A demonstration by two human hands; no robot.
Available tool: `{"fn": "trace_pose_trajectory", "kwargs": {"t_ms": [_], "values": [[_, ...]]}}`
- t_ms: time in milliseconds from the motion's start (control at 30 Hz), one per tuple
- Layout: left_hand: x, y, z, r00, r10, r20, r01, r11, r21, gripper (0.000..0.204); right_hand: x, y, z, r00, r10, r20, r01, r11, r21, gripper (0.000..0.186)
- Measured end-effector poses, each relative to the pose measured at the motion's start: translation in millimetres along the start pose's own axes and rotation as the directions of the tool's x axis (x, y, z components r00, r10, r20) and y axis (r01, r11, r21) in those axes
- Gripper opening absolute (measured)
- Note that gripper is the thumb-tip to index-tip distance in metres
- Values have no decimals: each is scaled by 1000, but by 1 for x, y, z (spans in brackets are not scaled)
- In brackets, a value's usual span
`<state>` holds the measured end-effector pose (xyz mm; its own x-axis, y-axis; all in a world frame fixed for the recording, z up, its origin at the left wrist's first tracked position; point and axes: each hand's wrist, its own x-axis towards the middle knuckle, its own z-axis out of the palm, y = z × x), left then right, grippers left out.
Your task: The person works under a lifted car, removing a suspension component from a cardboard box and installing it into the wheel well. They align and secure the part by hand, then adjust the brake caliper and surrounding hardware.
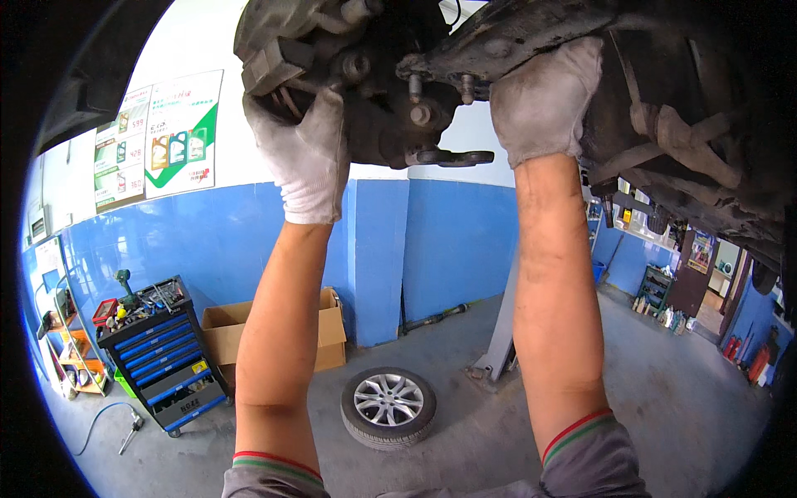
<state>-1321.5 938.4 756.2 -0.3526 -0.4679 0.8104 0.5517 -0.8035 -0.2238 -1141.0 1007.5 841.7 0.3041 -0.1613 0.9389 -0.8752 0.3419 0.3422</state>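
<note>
Above me hangs the dark, greasy underside of a raised car. My left hand (305,153), in a whitish knit glove, grips the lower edge of the steering knuckle assembly (378,116); its thumb points up and the other fingers are partly hidden behind the metal. My right hand (548,104), in a dirtier glove, is closed round the control arm (506,41), fingertips out of sight. Between the hands, two threaded studs (442,89) point down from the arm's end. Lower, a flat metal lug (455,157) juts out from the knuckle.
A wheel with a silver rim (388,400) lies on the floor. At left stand a blue-and-black tool cabinet (166,357) topped with tools, a cardboard box (330,332) and an air hose with a tool (131,432). A grey lift post (500,332) rises behind my right forearm.
</note>
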Motion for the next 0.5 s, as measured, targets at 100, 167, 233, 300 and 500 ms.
{"fn": "trace_pose_trajectory", "kwargs": {"t_ms": [100, 167, 233, 300, 500], "values": [[-1, 0, -2, 997, 65, 32, -65, 998, 17, 52, -5, -6, 10, 997, 51, -61, -46, 995, 85, 36], [0, -2, -3, 998, 50, 25, -51, 998, 32, 52, -9, -11, 11, 996, 49, -79, -39, 991, 126, 36], [2, -5, -4, 997, 64, 45, -63, 998, -19, 53, -10, -14, 9, 998, 48, 34, -57, 935, 351, 36], [4, -9, -6, 994, 91, 53, -90, 996, -19, 53, -8, -15, 4, 964, -122, 236, 170, 966, -194, 35], [6, -21, -8, 996, 87, 18, -85, 992, -88, 54, -3, -13, -2, 972, -50, 228, 72, 993, -91, 32]]}}
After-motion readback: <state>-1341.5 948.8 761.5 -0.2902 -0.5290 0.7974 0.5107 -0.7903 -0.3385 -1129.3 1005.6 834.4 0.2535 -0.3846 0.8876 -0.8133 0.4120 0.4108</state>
